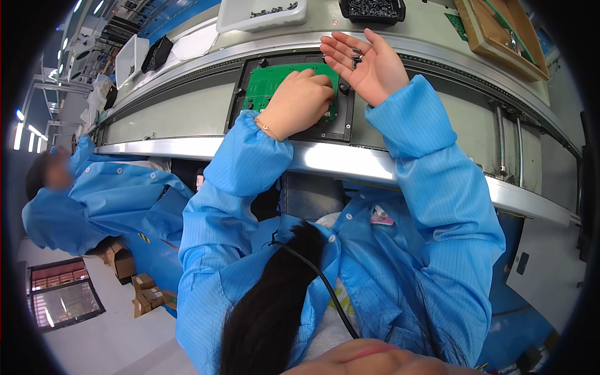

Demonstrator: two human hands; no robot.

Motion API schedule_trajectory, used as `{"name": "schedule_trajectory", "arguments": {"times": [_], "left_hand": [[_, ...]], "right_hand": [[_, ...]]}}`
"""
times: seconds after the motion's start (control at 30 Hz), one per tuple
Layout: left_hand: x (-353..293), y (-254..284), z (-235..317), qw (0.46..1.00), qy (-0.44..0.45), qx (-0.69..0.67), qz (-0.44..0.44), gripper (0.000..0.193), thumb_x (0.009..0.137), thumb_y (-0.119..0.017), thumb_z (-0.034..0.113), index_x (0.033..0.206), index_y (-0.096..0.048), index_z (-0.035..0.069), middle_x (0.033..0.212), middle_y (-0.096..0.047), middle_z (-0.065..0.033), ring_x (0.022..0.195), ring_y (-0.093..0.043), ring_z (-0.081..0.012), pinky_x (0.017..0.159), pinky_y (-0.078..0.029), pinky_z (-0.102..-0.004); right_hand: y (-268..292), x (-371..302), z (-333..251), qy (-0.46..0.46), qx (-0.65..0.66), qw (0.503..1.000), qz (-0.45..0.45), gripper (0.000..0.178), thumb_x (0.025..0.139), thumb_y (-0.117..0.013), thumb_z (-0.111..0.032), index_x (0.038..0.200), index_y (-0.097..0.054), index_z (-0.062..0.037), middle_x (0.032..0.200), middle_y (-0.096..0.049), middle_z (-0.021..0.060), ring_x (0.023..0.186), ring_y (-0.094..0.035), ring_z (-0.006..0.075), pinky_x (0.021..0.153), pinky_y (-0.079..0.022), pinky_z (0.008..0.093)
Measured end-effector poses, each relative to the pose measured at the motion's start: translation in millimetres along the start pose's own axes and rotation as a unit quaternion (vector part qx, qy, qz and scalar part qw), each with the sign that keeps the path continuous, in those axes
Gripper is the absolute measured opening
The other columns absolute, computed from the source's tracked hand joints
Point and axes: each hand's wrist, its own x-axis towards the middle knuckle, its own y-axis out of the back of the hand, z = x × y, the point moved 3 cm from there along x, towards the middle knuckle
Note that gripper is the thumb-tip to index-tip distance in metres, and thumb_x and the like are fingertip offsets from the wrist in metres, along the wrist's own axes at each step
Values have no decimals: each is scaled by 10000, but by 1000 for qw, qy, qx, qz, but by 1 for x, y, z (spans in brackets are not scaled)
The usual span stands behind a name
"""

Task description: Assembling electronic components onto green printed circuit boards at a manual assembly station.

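Observation:
A green circuit board (265, 84) lies in a dark frame (234, 103) on the conveyor. Bent over its right part is my left hand (299, 100), closed with fingertips pressed together low on the board. Whatever the fingertips pinch is hidden behind the hand. My right hand (375, 69) is held palm up beside the board's upper right corner, fingers stretched out and slightly cupped. Several small dark cylindrical electronic components (356, 58) rest in it, at the base of the fingers.
Beyond the rail stand a white bin (262, 22) and a black bin (375, 11), both holding small dark parts. A cardboard box (500, 37) with green boards is at the far right. A metal rail (337, 159) runs along the near side. Another person in blue (112, 194) works at left.

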Motion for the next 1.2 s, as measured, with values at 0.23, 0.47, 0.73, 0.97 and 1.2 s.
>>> {"name": "schedule_trajectory", "arguments": {"times": [0.23,0.47,0.73,0.97,1.2], "left_hand": [[3,1,3,999,-11,49,7,65,740,-619,138,779,-665,112,872,-611,6,819,-530,-215,768,-420,-316],[0,-1,4,1000,-2,7,16,122,708,-659,99,830,-659,91,878,-604,3,821,-532,-203,757,-423,-304],[3,3,8,999,-22,36,1,110,705,-654,94,814,-659,92,886,-601,6,815,-529,-206,748,-422,-308],[1,4,15,994,-53,94,30,55,741,-617,126,769,-661,111,835,-595,10,804,-521,-199,759,-417,-315],[1,7,3,996,-21,-10,84,87,721,-641,81,808,-650,81,859,-587,-18,808,-527,-220,763,-442,-308]], "right_hand": [[0,1,0,1,4,1000,1,467,977,-314,-267,1216,-421,120,1205,-508,253,1138,-522,305,976,-444,390],[1,3,1,-5,4,1000,0,470,977,-313,-267,1223,-419,119,1202,-510,248,1131,-524,299,970,-444,387],[2,5,2,3,-4,1000,13,464,971,-310,-288,1184,-440,105,1122,-554,252,1067,-558,308,960,-451,380],[1,5,-4,18,-4,1000,8,461,974,-324,-267,1203,-434,118,1152,-531,225,1084,-542,281,948,-454,375],[5,6,-7,29,3,999,14,453,972,-333,-263,1191,-441,119,1139,-537,221,1057,-550,274,947,-453,373]]}}
